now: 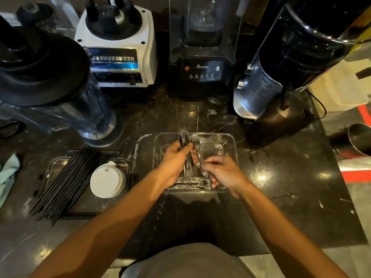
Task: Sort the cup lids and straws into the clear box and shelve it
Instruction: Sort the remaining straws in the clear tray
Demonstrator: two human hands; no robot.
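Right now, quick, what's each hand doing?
Left hand: grips wrapped plastic cutlery over the clear box.
Right hand: fingers curled on a wrapped packet in the box.

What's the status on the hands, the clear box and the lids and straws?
Left hand grips wrapped cutlery over clear box; right hand pinches another wrapper. White lids, black straws still on tray, unsorted.
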